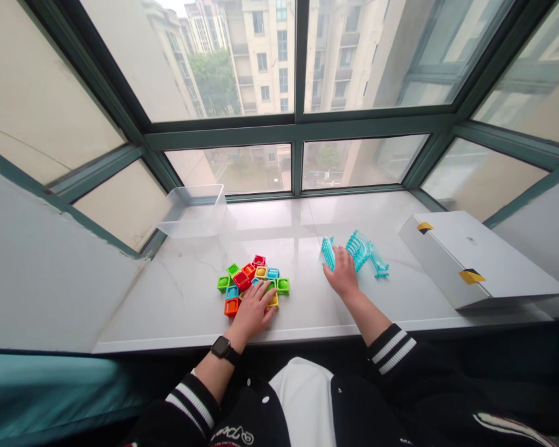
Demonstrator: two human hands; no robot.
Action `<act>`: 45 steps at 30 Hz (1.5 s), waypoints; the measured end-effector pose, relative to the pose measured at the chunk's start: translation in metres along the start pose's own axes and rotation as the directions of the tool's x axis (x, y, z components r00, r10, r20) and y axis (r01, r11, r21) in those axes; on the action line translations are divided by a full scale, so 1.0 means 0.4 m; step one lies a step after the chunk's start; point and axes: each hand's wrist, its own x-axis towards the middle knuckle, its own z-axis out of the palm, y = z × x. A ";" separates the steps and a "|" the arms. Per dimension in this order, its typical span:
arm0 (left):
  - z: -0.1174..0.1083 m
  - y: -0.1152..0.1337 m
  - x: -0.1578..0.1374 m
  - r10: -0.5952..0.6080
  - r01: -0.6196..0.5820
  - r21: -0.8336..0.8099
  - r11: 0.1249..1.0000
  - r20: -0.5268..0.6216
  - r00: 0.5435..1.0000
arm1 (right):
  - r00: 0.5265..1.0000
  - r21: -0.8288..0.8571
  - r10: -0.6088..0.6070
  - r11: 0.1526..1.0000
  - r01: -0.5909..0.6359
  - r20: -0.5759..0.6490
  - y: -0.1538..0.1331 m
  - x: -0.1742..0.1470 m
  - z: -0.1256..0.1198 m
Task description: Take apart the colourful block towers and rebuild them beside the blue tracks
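Nearby, a clear bin (190,226) occupies the back left corner of the ledge (293,233), a white box (484,254) its right end. Near the front edge, the left hand (256,307) spreads over coloured blocks (242,280); the right hand (343,274), half-curled, partly hides turquoise pieces (359,249). Either grip: cannot tell.

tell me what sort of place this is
Probably a bay-window nook in an upper-floor home: dark green window frames wrap around a white, grey-veined sill, and apartment-like buildings rise outside.
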 end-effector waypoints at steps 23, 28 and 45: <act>0.012 0.002 0.000 -0.032 0.031 -0.028 0.999 -0.039 0.999 | 0.803 0.293 -0.144 0.955 -0.040 0.578 -0.213 -0.107 0.118; 0.007 0.009 -0.002 -0.040 0.039 -0.019 0.999 -0.024 0.999 | 0.649 0.345 -0.257 0.939 -0.009 0.716 -0.222 -0.085 0.137; -0.025 0.028 -0.019 -0.160 0.109 -0.204 0.973 -0.252 0.954 | 0.836 0.461 -0.275 0.887 0.030 0.475 -0.370 0.031 0.235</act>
